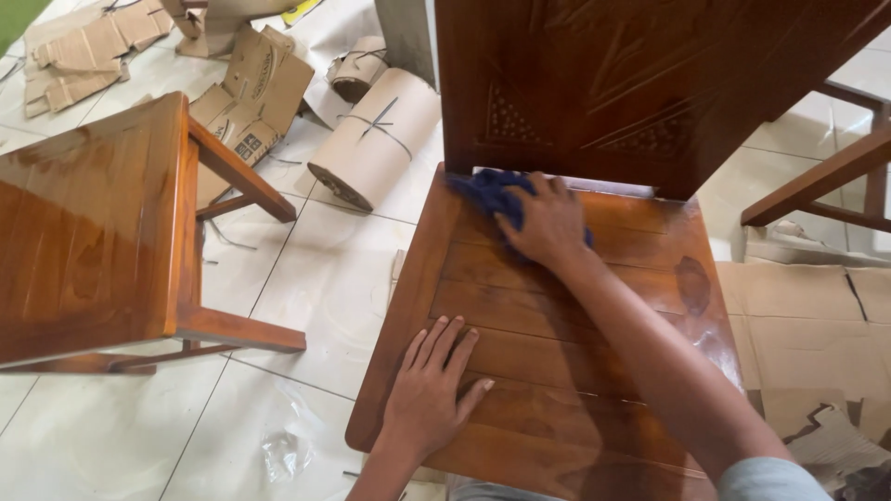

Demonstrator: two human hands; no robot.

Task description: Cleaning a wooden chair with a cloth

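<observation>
A brown varnished wooden chair stands before me, its slatted seat [594,362] glossy and its carved backrest [631,83] rising at the top. My right hand [549,223] presses a dark blue cloth [487,193] onto the seat's back left corner, close to the backrest. My left hand [432,385] lies flat with fingers spread on the seat's front left part, holding nothing. A dark knot [692,283] shows on the right side of the seat.
A second wooden piece with a glossy top [88,227] stands at the left on the white tiled floor [306,288]. Rolled brown cardboard [376,139] and flattened cardboard boxes [251,93] lie behind. More cardboard [803,320] covers the floor at the right, beside another wooden frame [821,181].
</observation>
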